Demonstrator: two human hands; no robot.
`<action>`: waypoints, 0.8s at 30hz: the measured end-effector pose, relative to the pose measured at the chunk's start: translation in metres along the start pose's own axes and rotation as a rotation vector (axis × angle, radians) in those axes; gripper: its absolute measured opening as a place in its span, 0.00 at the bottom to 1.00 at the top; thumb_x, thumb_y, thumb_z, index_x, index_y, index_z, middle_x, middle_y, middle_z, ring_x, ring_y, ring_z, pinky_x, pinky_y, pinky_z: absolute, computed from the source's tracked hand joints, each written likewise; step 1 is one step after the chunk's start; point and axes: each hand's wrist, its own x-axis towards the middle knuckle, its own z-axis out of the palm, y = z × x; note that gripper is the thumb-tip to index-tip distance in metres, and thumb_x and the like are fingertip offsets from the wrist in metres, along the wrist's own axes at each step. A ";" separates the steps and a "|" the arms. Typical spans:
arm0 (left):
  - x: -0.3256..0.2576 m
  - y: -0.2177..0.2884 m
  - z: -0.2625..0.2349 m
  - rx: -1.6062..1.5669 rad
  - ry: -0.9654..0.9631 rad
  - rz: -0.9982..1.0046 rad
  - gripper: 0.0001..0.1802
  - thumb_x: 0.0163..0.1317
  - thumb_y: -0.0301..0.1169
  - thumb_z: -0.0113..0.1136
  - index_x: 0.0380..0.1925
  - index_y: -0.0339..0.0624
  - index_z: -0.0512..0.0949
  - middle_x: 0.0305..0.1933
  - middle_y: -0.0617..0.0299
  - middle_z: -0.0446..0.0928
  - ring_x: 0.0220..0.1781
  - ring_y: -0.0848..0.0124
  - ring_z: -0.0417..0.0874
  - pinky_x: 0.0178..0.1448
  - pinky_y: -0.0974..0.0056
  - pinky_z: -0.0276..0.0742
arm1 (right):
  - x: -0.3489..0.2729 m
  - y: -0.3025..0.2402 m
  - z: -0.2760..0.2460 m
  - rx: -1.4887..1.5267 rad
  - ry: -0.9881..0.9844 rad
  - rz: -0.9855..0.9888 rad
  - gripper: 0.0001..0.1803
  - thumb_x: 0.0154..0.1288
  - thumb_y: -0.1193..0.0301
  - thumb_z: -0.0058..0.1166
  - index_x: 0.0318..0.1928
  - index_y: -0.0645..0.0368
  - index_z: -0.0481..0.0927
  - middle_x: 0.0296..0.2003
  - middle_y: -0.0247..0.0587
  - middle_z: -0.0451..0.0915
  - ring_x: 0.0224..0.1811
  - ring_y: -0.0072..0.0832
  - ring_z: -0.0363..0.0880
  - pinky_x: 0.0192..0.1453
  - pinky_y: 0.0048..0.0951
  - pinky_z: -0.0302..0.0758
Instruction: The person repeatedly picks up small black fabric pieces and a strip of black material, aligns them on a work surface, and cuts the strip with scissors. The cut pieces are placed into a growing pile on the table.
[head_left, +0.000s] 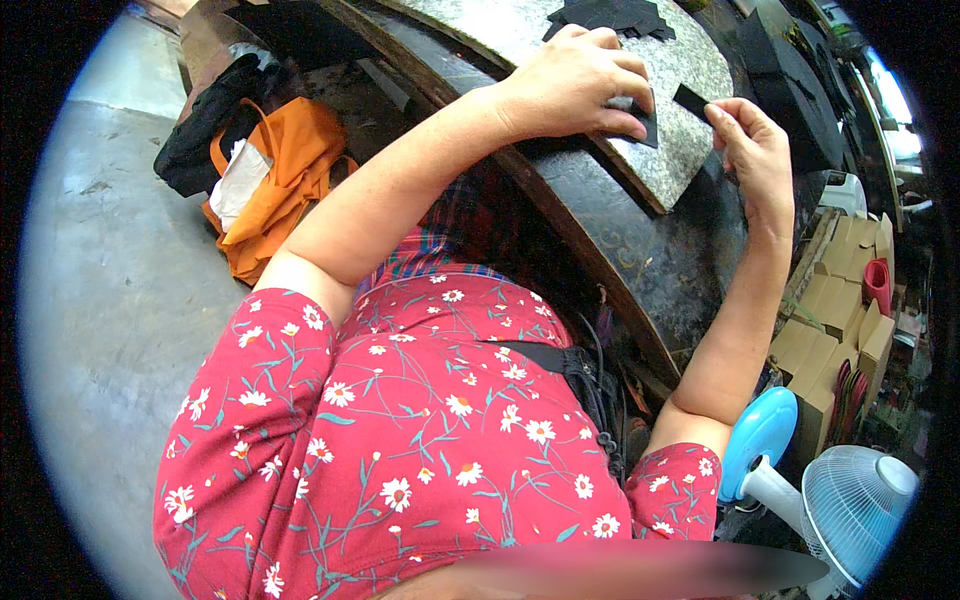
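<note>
Over a speckled grey slab on the dark worktable, my left hand curls its fingers and thumb about a flat black piece, partly hidden beneath them. To its right, my right hand pinches the end of a small black strip between thumb and forefinger. The strip points up and left, apart from the left hand. Farther back on the slab lies a loose pile of flat black pieces. Their material cannot be made out.
An orange bag and a black bag are at the left, near the grey floor. Large black blocks stand right of the slab. Cardboard boxes and a blue-and-white fan are at the lower right. The table's wooden edge runs before me.
</note>
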 end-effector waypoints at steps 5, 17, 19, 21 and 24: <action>-0.001 -0.006 0.008 -0.062 0.016 -0.077 0.09 0.59 0.44 0.67 0.37 0.58 0.88 0.44 0.79 0.83 0.52 0.67 0.79 0.60 0.54 0.71 | -0.003 -0.006 0.009 -0.155 -0.207 0.052 0.10 0.71 0.63 0.61 0.41 0.56 0.84 0.22 0.21 0.73 0.20 0.09 0.66 0.23 0.15 0.60; 0.001 -0.007 0.007 -0.104 -0.026 -0.133 0.08 0.58 0.40 0.66 0.35 0.57 0.89 0.44 0.77 0.84 0.50 0.64 0.80 0.59 0.55 0.72 | -0.001 -0.002 0.029 -0.373 -0.167 -0.113 0.16 0.67 0.60 0.63 0.39 0.62 0.86 0.27 0.40 0.82 0.29 0.24 0.79 0.36 0.28 0.74; 0.000 -0.007 0.008 -0.118 -0.031 -0.144 0.08 0.58 0.40 0.65 0.35 0.56 0.89 0.44 0.76 0.84 0.50 0.63 0.80 0.60 0.55 0.72 | -0.001 -0.002 0.029 -0.399 -0.162 -0.103 0.17 0.65 0.58 0.63 0.40 0.62 0.87 0.29 0.48 0.86 0.30 0.29 0.85 0.39 0.32 0.79; 0.000 -0.008 0.009 -0.102 -0.017 -0.126 0.09 0.59 0.40 0.64 0.36 0.56 0.89 0.44 0.76 0.84 0.51 0.63 0.80 0.60 0.54 0.72 | -0.001 -0.002 0.029 -0.407 -0.156 -0.099 0.17 0.65 0.58 0.63 0.40 0.61 0.87 0.28 0.48 0.86 0.30 0.29 0.85 0.39 0.32 0.78; 0.001 -0.009 0.010 -0.094 -0.006 -0.125 0.10 0.60 0.41 0.62 0.36 0.56 0.89 0.44 0.75 0.84 0.51 0.63 0.80 0.61 0.53 0.71 | -0.002 -0.004 0.029 -0.409 -0.148 -0.103 0.17 0.65 0.58 0.63 0.40 0.61 0.87 0.28 0.48 0.86 0.29 0.29 0.84 0.38 0.33 0.78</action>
